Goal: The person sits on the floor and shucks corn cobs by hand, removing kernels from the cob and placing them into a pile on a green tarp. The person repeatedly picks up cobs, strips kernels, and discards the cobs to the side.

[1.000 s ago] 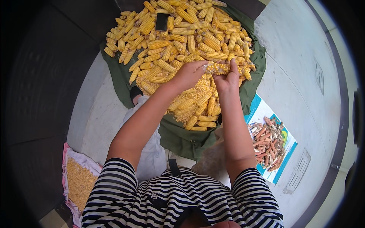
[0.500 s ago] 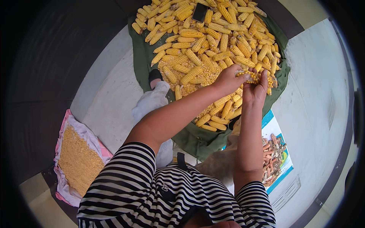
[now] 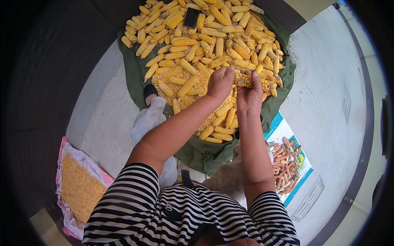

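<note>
A partly shelled yellow corn cob (image 3: 243,80), speckled with pale patches, is held crosswise above a heap of corn ears (image 3: 184,41). My left hand (image 3: 221,83) has its fingers wrapped round the cob's left end, hiding that tip. My right hand (image 3: 251,92) grips the cob farther right, thumb upright across it. Loose kernels (image 3: 163,98) lie among the ears just left of and below my hands. The heap rests on a dark green cloth (image 3: 135,78). A black phone (image 3: 191,17) lies on the ears near the back.
Bare cobs (image 3: 286,164) lie on a blue-and-white sheet (image 3: 301,182) at lower right. A pink-and-white cloth (image 3: 65,147) holds fine yellow grain (image 3: 81,184) at lower left. My shoed foot (image 3: 150,94) is at the heap's left edge. A dark panel (image 3: 41,102) fills the left side.
Both hands still grip the cob; my left hand's fingers are now more curled and upright at its end. The camera view shifted so the scene moved right, then partly back left.
</note>
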A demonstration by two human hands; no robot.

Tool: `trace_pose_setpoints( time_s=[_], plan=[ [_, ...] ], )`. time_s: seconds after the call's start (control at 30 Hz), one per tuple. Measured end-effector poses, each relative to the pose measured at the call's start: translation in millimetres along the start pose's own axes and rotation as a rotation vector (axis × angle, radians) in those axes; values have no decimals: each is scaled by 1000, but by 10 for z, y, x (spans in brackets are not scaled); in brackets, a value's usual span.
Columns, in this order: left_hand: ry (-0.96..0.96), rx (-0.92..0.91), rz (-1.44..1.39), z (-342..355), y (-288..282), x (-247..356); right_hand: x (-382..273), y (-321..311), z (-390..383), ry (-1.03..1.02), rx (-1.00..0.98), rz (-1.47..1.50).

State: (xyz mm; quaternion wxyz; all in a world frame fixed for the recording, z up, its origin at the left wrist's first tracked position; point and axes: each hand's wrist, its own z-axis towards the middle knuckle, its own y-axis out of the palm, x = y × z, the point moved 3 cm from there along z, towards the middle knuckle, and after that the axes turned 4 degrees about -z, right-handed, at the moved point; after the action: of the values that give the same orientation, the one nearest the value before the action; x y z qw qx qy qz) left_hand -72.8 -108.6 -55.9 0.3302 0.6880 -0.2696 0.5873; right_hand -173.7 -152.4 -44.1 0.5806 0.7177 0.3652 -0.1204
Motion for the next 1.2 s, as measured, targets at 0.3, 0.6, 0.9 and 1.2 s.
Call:
trace_pose_setpoints(
  time_s=[0.3, 0.6, 0.9, 1.2],
  plan=[
    [-575, -56, -307, 236, -33, -130, -116, -109, 189, -37, 114, 131],
    [-422, -407, -143, 70, 109, 13, -229, -173, 238, -55, 99, 140],
    [-681, -502, -395, -9, 99, 8, -304, -157, 184, -24, 212, -114],
    [-737, -546, -431, -46, 95, -29, -309, -173, 213, -42, 306, -150]
  ],
)
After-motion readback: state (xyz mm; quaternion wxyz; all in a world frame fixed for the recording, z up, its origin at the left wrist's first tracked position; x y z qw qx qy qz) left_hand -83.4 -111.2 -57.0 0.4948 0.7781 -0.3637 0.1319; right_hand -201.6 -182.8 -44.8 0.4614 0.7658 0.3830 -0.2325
